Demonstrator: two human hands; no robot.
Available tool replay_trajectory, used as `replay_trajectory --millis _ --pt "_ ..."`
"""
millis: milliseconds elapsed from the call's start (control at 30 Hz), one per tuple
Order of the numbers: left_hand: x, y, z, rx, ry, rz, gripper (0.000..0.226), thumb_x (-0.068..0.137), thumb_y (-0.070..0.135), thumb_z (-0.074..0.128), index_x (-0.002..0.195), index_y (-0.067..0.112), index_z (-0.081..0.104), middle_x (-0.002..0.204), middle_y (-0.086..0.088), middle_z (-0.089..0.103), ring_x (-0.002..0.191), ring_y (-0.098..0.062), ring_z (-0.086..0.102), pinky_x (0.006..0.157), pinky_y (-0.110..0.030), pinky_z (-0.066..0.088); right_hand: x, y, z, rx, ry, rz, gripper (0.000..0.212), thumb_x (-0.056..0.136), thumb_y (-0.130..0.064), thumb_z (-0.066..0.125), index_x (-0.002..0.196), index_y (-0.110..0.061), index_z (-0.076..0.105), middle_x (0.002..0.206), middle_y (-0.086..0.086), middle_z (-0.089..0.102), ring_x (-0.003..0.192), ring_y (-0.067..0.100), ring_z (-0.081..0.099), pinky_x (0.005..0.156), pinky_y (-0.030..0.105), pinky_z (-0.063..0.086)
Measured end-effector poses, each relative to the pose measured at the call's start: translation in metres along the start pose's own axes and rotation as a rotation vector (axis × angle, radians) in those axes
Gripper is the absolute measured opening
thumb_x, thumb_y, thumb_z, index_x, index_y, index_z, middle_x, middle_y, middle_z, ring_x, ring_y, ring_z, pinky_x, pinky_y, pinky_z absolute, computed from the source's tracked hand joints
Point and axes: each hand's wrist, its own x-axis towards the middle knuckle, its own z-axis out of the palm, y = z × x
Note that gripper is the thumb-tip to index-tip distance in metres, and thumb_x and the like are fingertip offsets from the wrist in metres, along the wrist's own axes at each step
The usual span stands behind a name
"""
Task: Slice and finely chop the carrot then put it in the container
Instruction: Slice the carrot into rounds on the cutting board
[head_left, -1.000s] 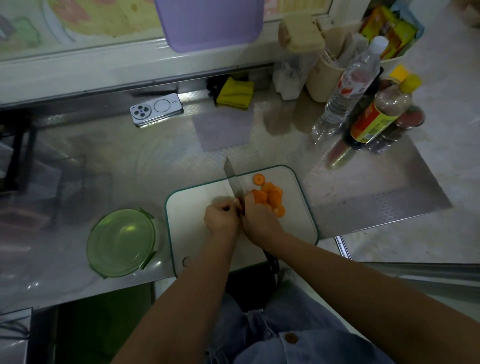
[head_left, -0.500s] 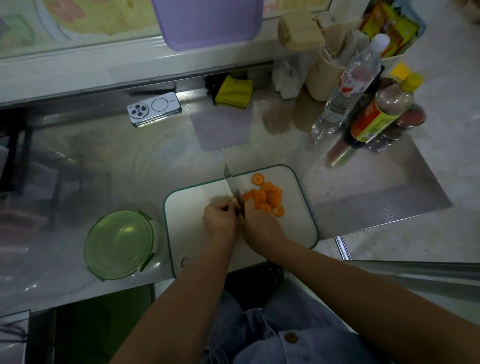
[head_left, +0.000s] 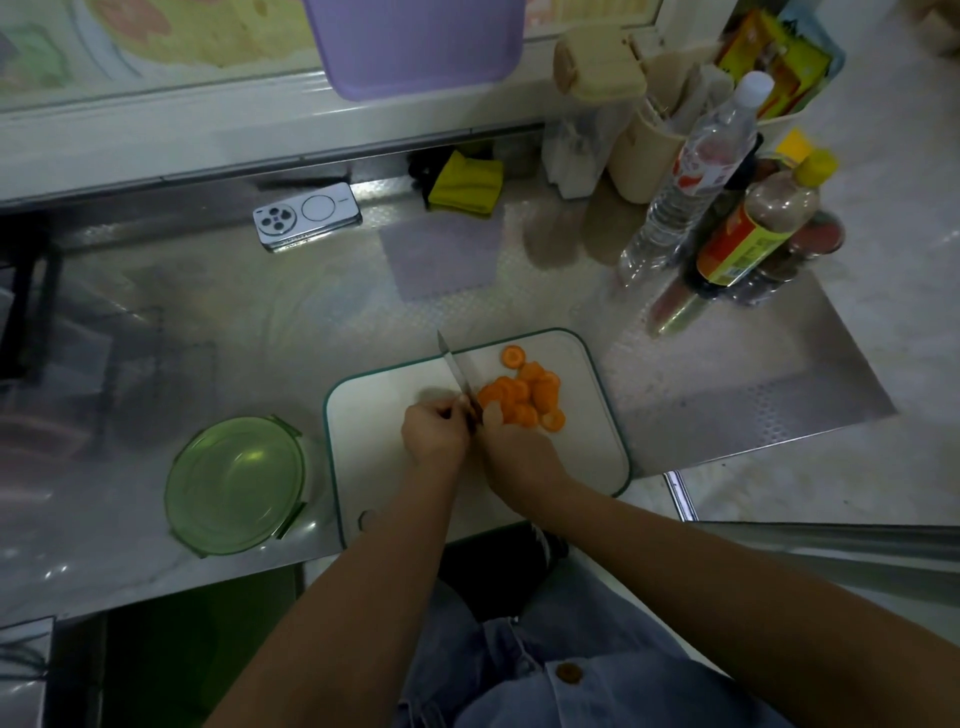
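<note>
A white cutting board (head_left: 384, 483) with a green rim lies at the counter's front edge. Orange carrot slices (head_left: 524, 397) are heaped on its far right part, with one slice (head_left: 512, 357) lying apart behind them. My right hand (head_left: 519, 452) grips the handle of a knife (head_left: 457, 371), whose blade points away from me, just left of the heap. My left hand (head_left: 434, 434) sits curled against the blade's left side, pinching the carrot end, which is almost wholly hidden under its fingers. A round green container (head_left: 236, 483) stands left of the board.
A phone (head_left: 306, 215) and a yellow cloth (head_left: 467, 184) lie at the back of the steel counter. Bottles (head_left: 691, 176) and a sauce bottle (head_left: 753, 228) crowd the back right corner beside a beige holder (head_left: 644, 156). A purple tray (head_left: 415, 41) leans on the ledge.
The knife tip has shifted slightly left and lower on the board. Both hands stay together at the same spot beside the slices.
</note>
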Motion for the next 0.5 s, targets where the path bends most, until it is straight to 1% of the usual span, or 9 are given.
replay_trajectory --millis 100,233,333,400,500 --pt "0.002 0.001 -0.001 -0.017 -0.003 -0.012 0.027 0.091 0.028 0.062 0.101 0.006 0.074 0.099 -0.016 0.072 0.092 -0.029 0.066 0.076 -0.026 0.046 0.001 0.0 0.002 0.006 0.007 0.003 0.035 0.098 -0.013 0.038 0.132 -0.002 0.035 0.096 0.015 0.065 0.077 0.033 0.064 0.057 0.031 0.034" --pt "0.004 0.004 -0.003 0.002 -0.033 -0.016 0.028 0.092 0.028 0.061 0.099 0.005 0.075 0.097 -0.018 0.072 0.092 -0.03 0.066 0.074 -0.027 0.046 0.007 -0.004 -0.005 0.071 -0.003 0.037 0.029 0.097 -0.012 0.039 0.125 -0.004 0.039 0.1 0.016 0.062 0.082 0.034 0.061 0.058 0.033 0.035" --pt "-0.002 -0.004 -0.006 0.031 -0.091 0.069 0.027 0.091 0.032 0.062 0.096 0.009 0.076 0.091 -0.016 0.073 0.086 -0.029 0.067 0.071 -0.028 0.047 0.011 0.0 -0.012 0.153 0.013 0.061 0.023 0.099 -0.02 0.04 0.119 -0.008 0.042 0.101 0.014 0.059 0.085 0.032 0.059 0.06 0.039 0.041" --pt "-0.007 -0.009 -0.007 0.076 -0.109 0.117 0.024 0.089 0.031 0.065 0.098 0.012 0.076 0.092 -0.011 0.074 0.086 -0.026 0.067 0.071 -0.027 0.047 0.01 0.003 -0.016 0.146 0.003 0.045 0.026 0.101 -0.026 0.037 0.118 -0.008 0.042 0.1 0.015 0.06 0.083 0.031 0.059 0.059 0.036 0.038" --pt "-0.008 -0.01 -0.006 0.125 -0.078 0.148 0.021 0.087 0.029 0.066 0.097 0.015 0.077 0.092 -0.01 0.074 0.086 -0.026 0.068 0.074 -0.028 0.049 0.007 0.003 -0.021 0.113 -0.031 0.033 0.028 0.1 -0.023 0.036 0.121 -0.005 0.041 0.102 0.017 0.059 0.086 0.032 0.058 0.06 0.034 0.034"
